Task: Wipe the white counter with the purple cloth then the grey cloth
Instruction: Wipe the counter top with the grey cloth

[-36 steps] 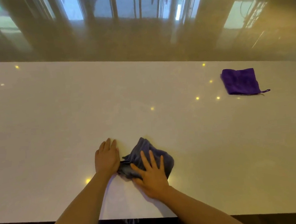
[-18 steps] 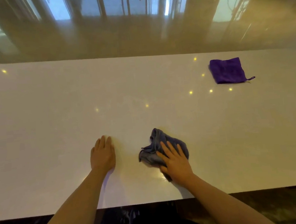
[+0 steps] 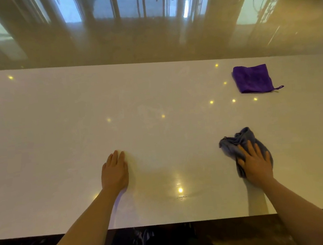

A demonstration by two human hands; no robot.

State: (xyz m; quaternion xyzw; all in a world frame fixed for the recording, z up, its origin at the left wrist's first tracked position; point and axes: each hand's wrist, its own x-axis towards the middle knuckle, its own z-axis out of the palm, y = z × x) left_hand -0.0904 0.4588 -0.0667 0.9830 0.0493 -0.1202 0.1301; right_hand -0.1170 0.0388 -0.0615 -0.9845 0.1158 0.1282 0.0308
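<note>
A: What is found at the left of the glossy white stone bench (image 3: 41,153)?

B: The left hand (image 3: 114,173) is laid flat, palm down and fingers together, on bare surface toward the near edge, left of the middle. Nothing is held by it; the body appears to be braced there.

A: And what has changed?

B: A second ago the crumpled grey microfibre cloth (image 3: 235,144) was touching the left hand. It has since been swept rightward along the near edge, and the two hands are now well apart. The right hand (image 3: 256,164) is spread open, fingers splayed, and pressed down on the near part of the cloth; the cloth is pinned under the palm, not gripped.

A: What is meant by that for the task?

B: The grey-cloth pass is judged to be under way, so the purple stage is taken as finished. The stretch between the hands has probably been covered; the far half and the left end may remain.

A: How is the grey cloth lying?

B: It is bunched, with its long axis running from the palm toward the far edge, tilted slightly left. The loose folds point ahead of the fingertips.

A: And further right?

B: The folded square purple microfibre cloth (image 3: 253,79) is left flat near the far edge, toward the right end, its hanging loop trailing off its near right corner, well apart from both hands.
</note>
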